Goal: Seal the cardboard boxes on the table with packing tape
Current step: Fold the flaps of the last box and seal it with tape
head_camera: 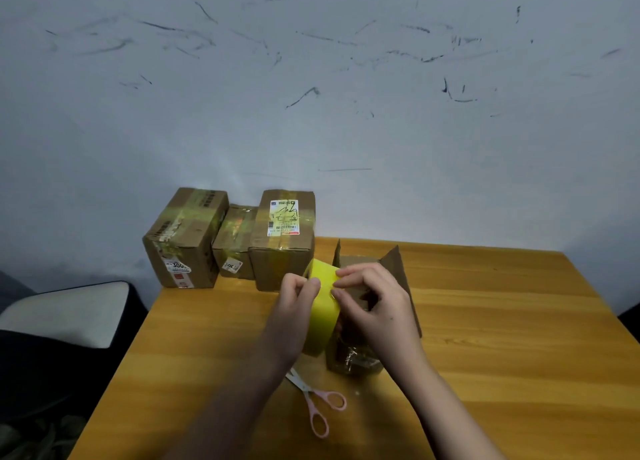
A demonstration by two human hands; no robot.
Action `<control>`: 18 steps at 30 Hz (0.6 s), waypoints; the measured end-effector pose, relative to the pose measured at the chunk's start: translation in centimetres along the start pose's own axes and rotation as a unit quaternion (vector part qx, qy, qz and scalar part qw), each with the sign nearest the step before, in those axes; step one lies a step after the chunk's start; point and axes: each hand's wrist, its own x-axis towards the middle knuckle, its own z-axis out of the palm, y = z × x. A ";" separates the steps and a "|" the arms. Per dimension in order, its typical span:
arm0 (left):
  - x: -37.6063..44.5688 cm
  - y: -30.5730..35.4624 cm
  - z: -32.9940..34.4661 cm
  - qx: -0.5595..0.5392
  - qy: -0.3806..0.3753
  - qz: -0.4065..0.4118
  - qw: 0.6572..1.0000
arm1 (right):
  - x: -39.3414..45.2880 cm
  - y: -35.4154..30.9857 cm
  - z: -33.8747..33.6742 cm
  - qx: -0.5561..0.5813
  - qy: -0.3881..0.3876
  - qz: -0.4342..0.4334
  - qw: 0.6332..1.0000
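Head view: both hands are working the yellow tape roll (320, 309) at table centre. The left hand (298, 295) is pinching its rim, and the right hand (372, 298) is picking at the free end with curled fingertips. Peeling slowly should probably keep the strip whole. An open box (391, 269) is sitting at 1 o'clock, three sealed boxes (194, 241) at 10, scissors (317, 404) at 6. Bare table (519, 338) is lying at 3 o'clock.

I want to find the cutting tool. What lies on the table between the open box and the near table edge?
In the head view, pink-handled scissors lie on the table, between the open box and the near edge.
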 end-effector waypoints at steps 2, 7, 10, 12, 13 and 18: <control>0.0 -0.2 0.1 0.017 0.015 0.011 1.000 | 0.2 0.0 0.1 -0.007 -0.009 0.016 1.000; 0.3 -0.4 0.0 0.006 0.028 0.005 1.000 | 0.4 -0.4 1.2 -0.122 0.002 -0.044 0.992; 0.4 -0.4 -0.1 -0.013 0.022 -0.015 1.000 | 0.6 -0.5 1.8 -0.232 0.046 -0.150 0.960; 0.5 -0.4 -0.2 -0.025 0.025 -0.024 0.999 | 0.7 -0.4 2.1 -0.253 0.068 -0.196 0.945; 0.5 -0.5 -0.3 -0.027 0.027 -0.025 0.999 | 0.7 -0.3 2.1 -0.256 0.075 -0.207 0.941; 0.6 -0.5 -0.4 -0.028 0.023 -0.022 0.999 | 0.2 -0.3 2.3 -0.252 0.086 -0.199 0.943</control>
